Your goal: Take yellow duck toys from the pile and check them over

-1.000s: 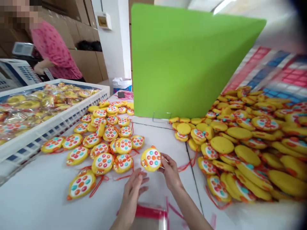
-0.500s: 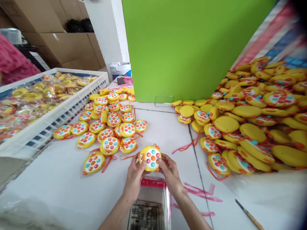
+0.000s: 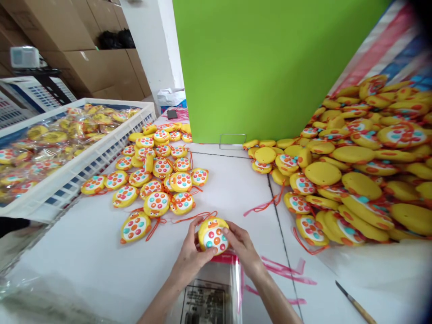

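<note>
Between my two hands is a yellow duck-shaped toy (image 3: 213,236) with a white belly of coloured dots, its face turned to the top. My left hand (image 3: 193,250) grips its left side, thumb on the lower front. On the right edge my right hand (image 3: 240,245) has its fingers closed, thumb on the front. An orange cord (image 3: 197,218) lies beyond the toy's upper left. Under the hands rests a clear plastic bag (image 3: 211,288) with a red top strip and dark printing. Loose duck toys (image 3: 157,204) lie to the left, and a large heap of them (image 3: 357,184) to the right.
At the left stands a white crate (image 3: 111,143) with bagged duck toys. A green board (image 3: 246,72) rises at the back, a wire loop (image 3: 232,141) at its foot. A wooden-handled knife (image 3: 355,302) lies front right. Cardboard boxes (image 3: 104,72) are stacked behind.
The duck toy has been turned in my hands, so its face moved from the left side to the top. A person in pink at the far left has gone from view.
</note>
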`<state>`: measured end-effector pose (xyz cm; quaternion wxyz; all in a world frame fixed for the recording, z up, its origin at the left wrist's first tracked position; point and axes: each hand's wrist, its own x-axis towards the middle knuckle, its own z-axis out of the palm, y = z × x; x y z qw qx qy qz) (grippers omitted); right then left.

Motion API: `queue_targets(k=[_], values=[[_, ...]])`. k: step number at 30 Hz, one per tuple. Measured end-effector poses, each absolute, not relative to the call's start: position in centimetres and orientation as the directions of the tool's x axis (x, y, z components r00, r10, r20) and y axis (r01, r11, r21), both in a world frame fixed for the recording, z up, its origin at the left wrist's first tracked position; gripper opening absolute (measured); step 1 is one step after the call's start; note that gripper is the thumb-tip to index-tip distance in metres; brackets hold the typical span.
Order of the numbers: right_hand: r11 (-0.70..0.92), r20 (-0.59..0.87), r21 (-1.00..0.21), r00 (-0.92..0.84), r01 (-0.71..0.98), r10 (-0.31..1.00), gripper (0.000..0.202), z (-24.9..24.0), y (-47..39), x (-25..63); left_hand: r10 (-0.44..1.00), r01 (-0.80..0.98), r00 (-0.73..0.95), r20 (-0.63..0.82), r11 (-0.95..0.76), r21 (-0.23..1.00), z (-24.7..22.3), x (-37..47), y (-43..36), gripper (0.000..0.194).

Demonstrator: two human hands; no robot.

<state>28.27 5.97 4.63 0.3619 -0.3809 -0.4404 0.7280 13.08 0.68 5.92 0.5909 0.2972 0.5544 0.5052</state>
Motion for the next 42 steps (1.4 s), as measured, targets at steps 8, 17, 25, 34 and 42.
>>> queue_targets(k=[8, 17, 25, 34, 42], values=[[-0.489, -0.304, -0.753, -0.426, -0.441, 0.852, 0.031, 4.3, 5.1, 27.5, 0.946, -0.283, -0.160, -0.282, 0.230, 0.931, 4.9, 14.2, -0.3, 0.064], [-0.460, -0.306, -0.825, -0.425, -0.329, 0.852, 0.031, 5.1, 3.8, 27.7, 0.962, -0.380, -0.082, -0.262, 0.213, 0.900, 5.4, 13.5, -0.9, 0.058], [-0.556, -0.442, -0.751, -0.353, -0.358, 0.825, 0.045, 3.8, 2.9, 27.0, 0.950, -0.393, -0.145, -0.275, 0.200, 0.898, 5.1, 13.5, -1.5, 0.045], [-0.392, -0.362, -0.916, -0.240, -0.088, 0.901, 0.052, 1.8, 2.9, 27.1, 0.941, -0.445, -0.215, -0.262, 0.144, 0.884, 5.3, 12.5, -1.4, 0.040], [-0.006, -0.110, -0.919, -0.241, 0.394, 0.964, 0.052, 2.0, 8.2, 33.3, 0.719, -0.659, -0.566, -0.403, -0.102, 0.745, 8.8, 2.5, 2.5, 0.026]])
